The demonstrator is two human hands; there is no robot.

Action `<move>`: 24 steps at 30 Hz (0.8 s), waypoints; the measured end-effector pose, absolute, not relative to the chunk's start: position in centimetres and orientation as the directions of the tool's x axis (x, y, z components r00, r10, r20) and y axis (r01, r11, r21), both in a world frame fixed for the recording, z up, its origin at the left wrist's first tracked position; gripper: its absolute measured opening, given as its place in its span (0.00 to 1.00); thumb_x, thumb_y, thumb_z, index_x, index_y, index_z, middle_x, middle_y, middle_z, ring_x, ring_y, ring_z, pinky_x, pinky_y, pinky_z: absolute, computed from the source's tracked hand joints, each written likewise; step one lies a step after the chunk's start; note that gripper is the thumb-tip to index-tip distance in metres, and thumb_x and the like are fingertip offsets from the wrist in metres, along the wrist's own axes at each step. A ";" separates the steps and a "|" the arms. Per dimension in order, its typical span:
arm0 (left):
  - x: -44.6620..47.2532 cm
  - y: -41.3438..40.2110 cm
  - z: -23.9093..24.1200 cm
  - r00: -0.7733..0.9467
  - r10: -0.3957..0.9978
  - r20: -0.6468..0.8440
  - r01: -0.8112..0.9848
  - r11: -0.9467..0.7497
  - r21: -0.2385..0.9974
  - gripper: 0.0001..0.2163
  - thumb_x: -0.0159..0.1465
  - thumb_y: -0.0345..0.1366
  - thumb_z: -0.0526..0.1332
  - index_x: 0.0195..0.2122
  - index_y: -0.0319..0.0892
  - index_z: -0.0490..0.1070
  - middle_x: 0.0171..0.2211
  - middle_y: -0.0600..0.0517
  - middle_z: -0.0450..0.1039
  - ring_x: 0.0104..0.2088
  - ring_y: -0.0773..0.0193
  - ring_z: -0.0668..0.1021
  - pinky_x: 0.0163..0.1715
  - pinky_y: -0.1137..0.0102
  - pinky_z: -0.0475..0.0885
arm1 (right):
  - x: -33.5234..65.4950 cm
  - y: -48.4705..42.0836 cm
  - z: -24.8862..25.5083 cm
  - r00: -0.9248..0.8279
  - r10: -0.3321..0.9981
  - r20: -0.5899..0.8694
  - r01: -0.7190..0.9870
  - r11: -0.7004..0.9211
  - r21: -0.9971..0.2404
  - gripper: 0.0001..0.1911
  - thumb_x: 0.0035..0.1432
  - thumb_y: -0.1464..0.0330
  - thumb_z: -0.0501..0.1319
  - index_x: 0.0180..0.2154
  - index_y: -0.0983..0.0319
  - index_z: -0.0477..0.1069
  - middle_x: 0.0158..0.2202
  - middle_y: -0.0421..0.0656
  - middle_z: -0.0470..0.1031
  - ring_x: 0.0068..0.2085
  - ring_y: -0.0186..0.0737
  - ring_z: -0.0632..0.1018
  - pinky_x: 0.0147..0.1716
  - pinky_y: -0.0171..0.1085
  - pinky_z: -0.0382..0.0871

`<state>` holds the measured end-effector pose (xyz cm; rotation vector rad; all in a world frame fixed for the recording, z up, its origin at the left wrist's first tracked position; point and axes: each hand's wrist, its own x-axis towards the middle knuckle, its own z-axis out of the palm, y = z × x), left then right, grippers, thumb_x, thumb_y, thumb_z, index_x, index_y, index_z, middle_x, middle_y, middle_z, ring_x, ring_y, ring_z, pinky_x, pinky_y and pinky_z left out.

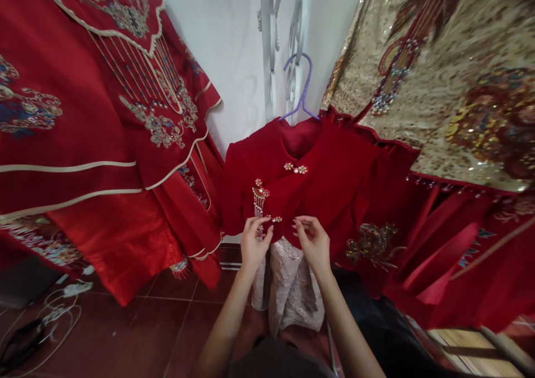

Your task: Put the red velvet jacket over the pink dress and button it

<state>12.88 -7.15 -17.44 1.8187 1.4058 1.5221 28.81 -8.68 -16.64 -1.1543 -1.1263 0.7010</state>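
Observation:
A red velvet jacket [317, 194] hangs in front of me on a purple hanger [306, 82]. At its collar sits a gold-and-pearl clasp [296, 168], and a tasselled brooch [259, 197] is on the left side of the chest. My left hand [256, 243] bends its thumb and forefinger around the left end of a lower beaded clasp [274, 219]. To the right of that clasp, my right hand [312, 243] pinches at the jacket's front, its thumb close to the forefinger. Exactly what the right fingertips grip is too small to make out.
Red embroidered garments [167, 116] with bead fringes hang at the left. A gold sequinned garment [438, 88] and red skirts hang at the right. Behind the hanger stands a white metal rack [267, 43]. A pale shiny cloth [292, 289] hangs below the jacket. White cables [62, 311] lie on the tiled floor.

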 end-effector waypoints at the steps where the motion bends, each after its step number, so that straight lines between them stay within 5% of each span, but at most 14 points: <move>1: 12.9 -7.0 -17.3 -0.054 0.844 0.534 0.494 -0.442 0.748 0.10 0.63 0.37 0.60 0.45 0.46 0.74 0.42 0.49 0.69 0.34 0.67 0.75 0.36 0.72 0.73 | 28.7 -8.6 -16.7 0.291 0.900 0.325 0.133 0.299 -0.945 0.14 0.59 0.58 0.59 0.41 0.61 0.70 0.42 0.48 0.77 0.41 0.41 0.80 0.37 0.39 0.78; 5: 13.0 -6.4 -17.0 0.062 0.790 0.610 0.708 -0.466 0.531 0.11 0.65 0.37 0.58 0.48 0.48 0.73 0.43 0.48 0.69 0.44 0.60 0.74 0.44 0.68 0.71 | 28.0 -8.3 -17.0 0.163 0.925 0.343 0.210 0.308 -0.928 0.16 0.59 0.61 0.58 0.47 0.61 0.69 0.48 0.50 0.75 0.46 0.43 0.78 0.37 0.39 0.77; 13: 12.9 -5.5 -16.7 0.175 0.730 0.661 0.826 -0.474 0.304 0.09 0.67 0.38 0.56 0.44 0.46 0.73 0.39 0.48 0.71 0.40 0.60 0.72 0.31 0.72 0.68 | 27.4 -7.7 -17.9 0.190 0.908 0.375 0.343 0.296 -0.892 0.18 0.59 0.64 0.56 0.49 0.64 0.69 0.47 0.52 0.75 0.41 0.43 0.79 0.42 0.44 0.76; 18: 12.7 -5.2 -16.5 0.195 0.709 0.678 0.776 -0.534 0.334 0.08 0.67 0.38 0.56 0.41 0.44 0.73 0.39 0.48 0.72 0.41 0.60 0.73 0.35 0.70 0.69 | 27.2 -6.5 -18.4 0.138 0.907 0.398 0.390 0.320 -0.863 0.15 0.60 0.63 0.55 0.47 0.62 0.69 0.43 0.50 0.77 0.41 0.43 0.80 0.42 0.44 0.75; 24: 12.3 -5.3 -17.1 0.151 0.740 0.656 0.597 -0.597 0.536 0.06 0.66 0.37 0.57 0.38 0.44 0.73 0.36 0.49 0.75 0.38 0.61 0.75 0.41 0.68 0.71 | 27.2 -6.2 -17.9 0.120 0.914 0.389 0.337 0.331 -0.881 0.12 0.59 0.58 0.58 0.37 0.61 0.70 0.37 0.47 0.78 0.39 0.43 0.80 0.35 0.40 0.77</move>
